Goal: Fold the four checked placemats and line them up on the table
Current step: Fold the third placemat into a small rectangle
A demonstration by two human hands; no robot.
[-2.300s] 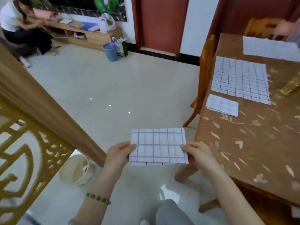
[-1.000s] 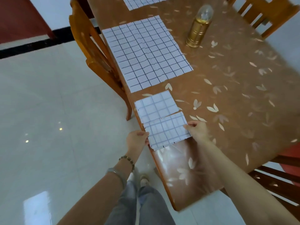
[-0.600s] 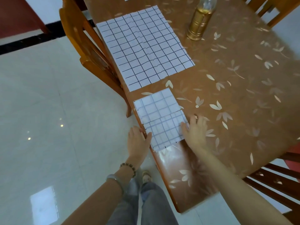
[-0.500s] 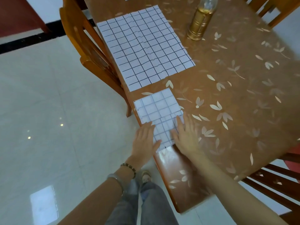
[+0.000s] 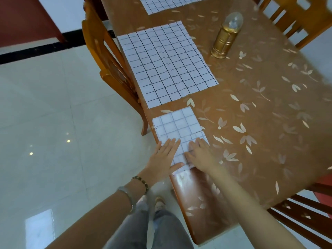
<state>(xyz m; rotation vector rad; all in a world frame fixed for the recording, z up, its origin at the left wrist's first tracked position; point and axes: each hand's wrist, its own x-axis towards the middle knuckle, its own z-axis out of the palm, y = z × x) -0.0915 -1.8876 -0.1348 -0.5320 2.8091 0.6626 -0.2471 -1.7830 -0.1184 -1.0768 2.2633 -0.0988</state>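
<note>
**Checked placemats on the dining table: two folded, two spread**

Item 1. Near folded placemat: a small rectangle of thin white sheet with a faint grey grid, lying flat at the left edge of the table. The left hand lies on its left part, palm down and fingers straight, grasping nothing, with the heel of the hand out past the table edge. The right hand lies on its right part in the same way, flat and unclenched. A strip of mat shows between the two hands.

Item 2. Far folded placemat: the same pale grid and a nearly square outline, directly beyond item 1. Whether the two edges touch or overlap cannot be told.

Item 3. Spread placemat: a large unfolded rectangle with bold black lines on white and a slightly rippled surface, further along the same edge.

Item 4. Fourth placemat: unfolded, at the far end, cut off by the frame.

Table: glossy brown top printed with pale leaf sprigs, with a rounded near corner.

Also present:
- A gold ribbed lantern with a clear domed top, standing upright and well apart from the mats.
- A varnished orange wooden chair pushed against the left side.
- Shiny pale floor tiles.
- A bead bracelet on the left wrist.
</note>
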